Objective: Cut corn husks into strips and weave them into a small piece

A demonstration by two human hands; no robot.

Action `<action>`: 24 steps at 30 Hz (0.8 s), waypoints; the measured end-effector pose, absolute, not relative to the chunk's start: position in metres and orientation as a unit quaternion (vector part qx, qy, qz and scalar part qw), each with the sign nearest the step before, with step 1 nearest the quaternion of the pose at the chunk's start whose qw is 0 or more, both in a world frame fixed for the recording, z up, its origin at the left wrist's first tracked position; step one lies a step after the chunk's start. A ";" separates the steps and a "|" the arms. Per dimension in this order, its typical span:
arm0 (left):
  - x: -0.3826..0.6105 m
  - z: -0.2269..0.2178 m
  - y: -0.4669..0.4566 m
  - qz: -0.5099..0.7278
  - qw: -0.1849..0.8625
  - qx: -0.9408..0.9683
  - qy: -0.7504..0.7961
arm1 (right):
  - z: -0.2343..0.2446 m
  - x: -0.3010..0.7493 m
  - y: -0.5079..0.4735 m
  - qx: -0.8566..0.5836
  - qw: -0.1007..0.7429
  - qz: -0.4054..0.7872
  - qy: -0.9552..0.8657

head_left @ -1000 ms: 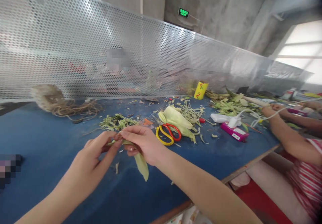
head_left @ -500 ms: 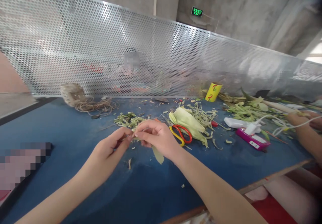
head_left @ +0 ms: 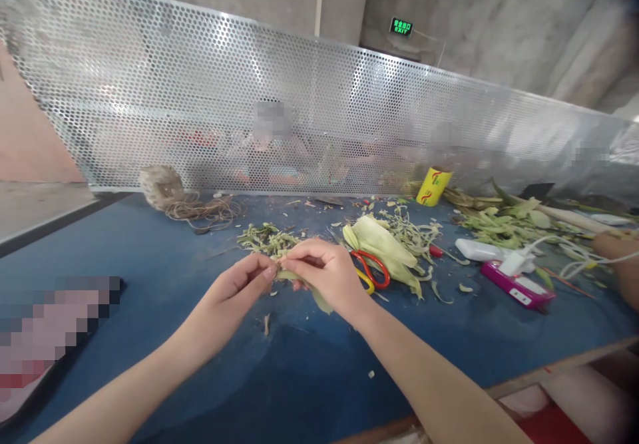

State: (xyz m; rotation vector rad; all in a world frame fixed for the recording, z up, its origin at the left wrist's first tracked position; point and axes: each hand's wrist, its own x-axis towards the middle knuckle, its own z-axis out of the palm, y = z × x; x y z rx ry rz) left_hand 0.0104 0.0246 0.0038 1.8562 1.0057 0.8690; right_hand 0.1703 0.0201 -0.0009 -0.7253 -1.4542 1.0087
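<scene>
My left hand and my right hand meet over the middle of the blue table, thumbs and fingertips pinched together. Between them is a pale green husk leaf; its free end hangs below my right palm, and the pinched part is mostly hidden by fingers. Just behind my fingers lies a small pile of green plant scraps. Scissors with red and yellow handles rest right of my right hand, partly covered by it. Beside them lies a large pale green husk.
A ball of twine with loose strands sits back left. A yellow roll, a magenta power strip with white cables and more leaves are to the right, near another person's arm. A perforated metal screen closes the back.
The view has shifted slightly left, so everything appears further right. My hands keep pinching the husk leaf, with its hanging end now drawn up closer under my right hand.
</scene>
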 end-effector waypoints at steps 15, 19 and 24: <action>0.010 -0.001 0.020 0.345 0.182 0.783 0.484 | -0.008 0.160 0.019 -0.346 0.584 0.365 -0.637; 0.011 -0.001 0.021 0.333 0.097 0.800 0.490 | -0.008 0.158 0.018 -0.385 0.577 0.413 -0.590; 0.009 -0.005 0.025 0.320 0.035 0.813 0.486 | -0.006 0.156 0.019 -0.373 0.555 0.547 -0.504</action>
